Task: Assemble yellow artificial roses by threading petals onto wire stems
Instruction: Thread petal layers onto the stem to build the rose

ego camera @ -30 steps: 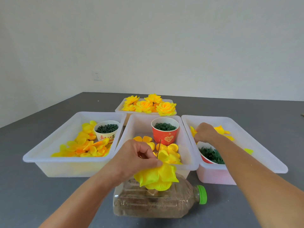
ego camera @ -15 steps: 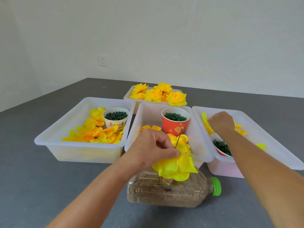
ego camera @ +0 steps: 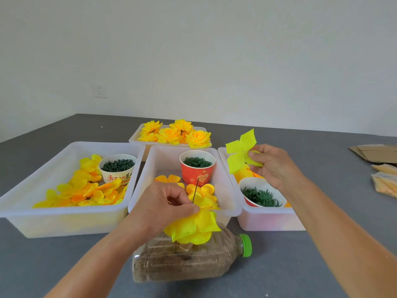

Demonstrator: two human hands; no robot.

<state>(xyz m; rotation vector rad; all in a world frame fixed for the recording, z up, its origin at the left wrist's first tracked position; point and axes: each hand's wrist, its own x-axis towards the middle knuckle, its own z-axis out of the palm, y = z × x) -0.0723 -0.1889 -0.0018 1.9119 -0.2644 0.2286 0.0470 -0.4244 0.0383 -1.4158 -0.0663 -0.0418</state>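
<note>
— Petal sheet (ego camera: pixel 241 152): where was it?
— From my head view, my right hand (ego camera: pixel 272 166) had lifted it out of the right bin (ego camera: pixel 223 160); it pinched it aloft.
— And the left?
— My left hand (ego camera: pixel 163 206) kept gripping the wire stem (ego camera: pixel 195 192) above the stacked petals (ego camera: pixel 193 227), ready for threading

A plain white wall (ego camera: pixel 214 50) fills the upper half of the view, lit evenly and softly. A white power socket (ego camera: pixel 100 90) sits low on it at the left. Below spreads a dark grey surface (ego camera: pixel 300 265), with flattened cardboard (ego camera: pixel 374 153) at its right edge.
</note>
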